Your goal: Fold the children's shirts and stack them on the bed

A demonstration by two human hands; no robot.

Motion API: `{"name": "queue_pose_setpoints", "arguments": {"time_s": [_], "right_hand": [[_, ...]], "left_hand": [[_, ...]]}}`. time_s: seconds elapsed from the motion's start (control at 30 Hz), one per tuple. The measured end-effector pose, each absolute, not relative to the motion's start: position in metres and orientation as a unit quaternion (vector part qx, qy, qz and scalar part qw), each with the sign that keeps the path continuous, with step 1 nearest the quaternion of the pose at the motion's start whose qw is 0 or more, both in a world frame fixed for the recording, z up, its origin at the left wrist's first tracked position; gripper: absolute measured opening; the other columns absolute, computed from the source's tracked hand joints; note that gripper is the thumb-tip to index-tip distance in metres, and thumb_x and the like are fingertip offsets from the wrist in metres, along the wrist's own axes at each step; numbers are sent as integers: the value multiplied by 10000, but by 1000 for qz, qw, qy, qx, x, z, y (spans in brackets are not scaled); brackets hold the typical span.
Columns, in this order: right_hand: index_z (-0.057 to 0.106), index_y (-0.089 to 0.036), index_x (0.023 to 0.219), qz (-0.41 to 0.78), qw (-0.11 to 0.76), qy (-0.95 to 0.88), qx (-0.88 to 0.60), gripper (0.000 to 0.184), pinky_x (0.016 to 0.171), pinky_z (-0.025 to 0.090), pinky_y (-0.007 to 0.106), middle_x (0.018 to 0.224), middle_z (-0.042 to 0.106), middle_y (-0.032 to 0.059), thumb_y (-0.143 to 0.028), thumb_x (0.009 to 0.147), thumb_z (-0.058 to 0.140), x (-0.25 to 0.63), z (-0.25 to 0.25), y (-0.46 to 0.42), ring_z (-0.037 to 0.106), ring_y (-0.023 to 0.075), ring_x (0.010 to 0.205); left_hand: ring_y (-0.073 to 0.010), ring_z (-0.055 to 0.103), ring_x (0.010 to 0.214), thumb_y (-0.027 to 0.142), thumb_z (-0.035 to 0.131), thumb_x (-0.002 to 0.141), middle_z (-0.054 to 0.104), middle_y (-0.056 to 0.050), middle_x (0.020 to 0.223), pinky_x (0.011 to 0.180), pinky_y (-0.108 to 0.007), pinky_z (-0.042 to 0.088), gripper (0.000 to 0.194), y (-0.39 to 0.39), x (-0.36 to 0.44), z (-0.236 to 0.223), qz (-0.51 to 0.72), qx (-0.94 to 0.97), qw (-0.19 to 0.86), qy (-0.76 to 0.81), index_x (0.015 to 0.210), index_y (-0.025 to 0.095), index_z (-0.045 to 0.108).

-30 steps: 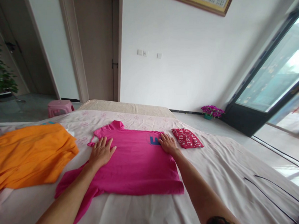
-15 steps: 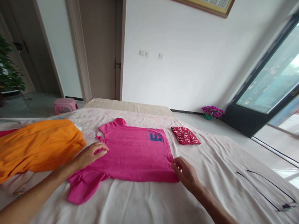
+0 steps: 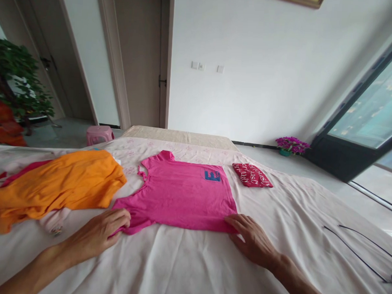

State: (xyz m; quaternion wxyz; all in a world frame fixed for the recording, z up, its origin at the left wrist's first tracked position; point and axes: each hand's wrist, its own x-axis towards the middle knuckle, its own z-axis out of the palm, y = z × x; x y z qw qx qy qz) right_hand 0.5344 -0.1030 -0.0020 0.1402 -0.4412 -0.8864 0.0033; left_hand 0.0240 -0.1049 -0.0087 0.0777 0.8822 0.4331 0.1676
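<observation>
A pink T-shirt (image 3: 184,194) with a blue letter E lies spread on the bed, its neck to the left and hem to the right. My left hand (image 3: 104,229) is closed on the near sleeve, fingers curled over the cloth. At the near hem corner, my right hand (image 3: 250,238) has its fingers on top of the fabric and the thumb at the edge, closed on that corner. Beyond the hem sits a folded dark red cloth (image 3: 252,175) with white lettering.
Orange clothing (image 3: 64,180) is heaped over other garments on the left. Thin dark rods (image 3: 355,253) lie on the pale bedsheet (image 3: 177,267) at right. A pink stool (image 3: 99,135) and a potted purple plant (image 3: 291,145) stand on the floor beyond the bed.
My left hand has moved from beside the neckline to the near sleeve and taken hold of it, and the sleeve is drawn in. My right hand has closed on the hem corner.
</observation>
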Motion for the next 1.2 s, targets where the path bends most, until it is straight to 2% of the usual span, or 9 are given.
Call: {"name": "queue_pose_setpoints", "arguments": {"time_s": [0.17, 0.27, 0.5, 0.57, 0.67, 0.77, 0.9, 1.03, 1.2], "right_hand": [[647, -209, 1031, -7, 129, -883, -452, 284, 773, 463, 333, 984, 653, 77, -93, 929, 409, 539, -7, -106, 581, 199, 867], [628, -194, 902, -14, 132, -870, -475, 274, 728, 450, 332, 880, 629, 67, -47, 880, 398, 541, -6, -101, 559, 201, 808], [610, -215, 1142, -54, 189, -873, -446, 238, 803, 439, 354, 1072, 641, 99, -180, 947, 478, 530, 2, -104, 579, 222, 947], [625, -223, 1122, -59, 172, -890, -419, 209, 787, 423, 350, 1047, 647, 92, -206, 958, 497, 524, 3, -108, 577, 217, 925], [652, -227, 1027, -46, 116, -906, -404, 202, 722, 397, 331, 907, 642, 60, -217, 993, 454, 518, 3, -109, 565, 188, 812], [659, -214, 1017, -55, 91, -906, -410, 255, 707, 389, 330, 876, 634, 58, -222, 1018, 405, 515, 1, -105, 560, 182, 786], [659, -211, 1009, -48, 94, -898, -426, 275, 718, 407, 330, 887, 635, 67, -218, 1018, 384, 515, -4, -99, 566, 187, 797], [622, -209, 975, 10, 135, -882, -451, 254, 732, 431, 315, 890, 629, 62, -229, 1014, 372, 518, -2, -97, 571, 182, 810], [576, -208, 913, 46, 134, -883, -447, 247, 747, 431, 318, 892, 617, 64, -243, 1016, 355, 523, 6, -101, 553, 182, 801]], "left_hand": [[-156, 666, 880, 219, 468, 883, 701, 4, 915, 820, -225, 503, 184, -99, 16, -8, 222, 830, 122, 497, 953, 259, 634], [-166, 667, 920, 348, 437, 928, 706, -4, 929, 850, -232, 502, 222, -85, 12, -4, 273, 774, 177, 544, 944, 241, 631], [-256, 688, 984, 601, 528, 823, 732, -77, 1004, 891, -345, 533, 458, -50, 8, -18, 314, 674, 311, 591, 988, 196, 662], [-274, 686, 1007, 615, 541, 811, 735, -91, 1017, 915, -374, 529, 478, -51, 6, -21, 303, 669, 334, 591, 989, 190, 667], [-276, 660, 1098, 516, 618, 794, 706, -100, 1171, 958, -381, 516, 496, -61, 1, -19, 244, 713, 373, 542, 1177, 201, 624], [-278, 566, 1257, 275, 679, 722, 603, -102, 1367, 1054, -409, 454, 641, -75, -3, -16, 191, 790, 315, 490, 1342, 239, 522], [-220, 593, 1224, 79, 497, 760, 648, -62, 1292, 1049, -379, 463, 520, -86, -2, -22, 185, 842, 185, 471, 1238, 260, 594], [-166, 669, 1083, 123, 457, 872, 715, -29, 1138, 957, -258, 508, 342, -92, 1, -21, 211, 847, 131, 470, 1108, 258, 664], [-180, 666, 1045, 342, 555, 919, 735, -23, 1060, 958, -261, 491, 193, -99, 7, 0, 214, 847, 135, 468, 999, 255, 708]]}}
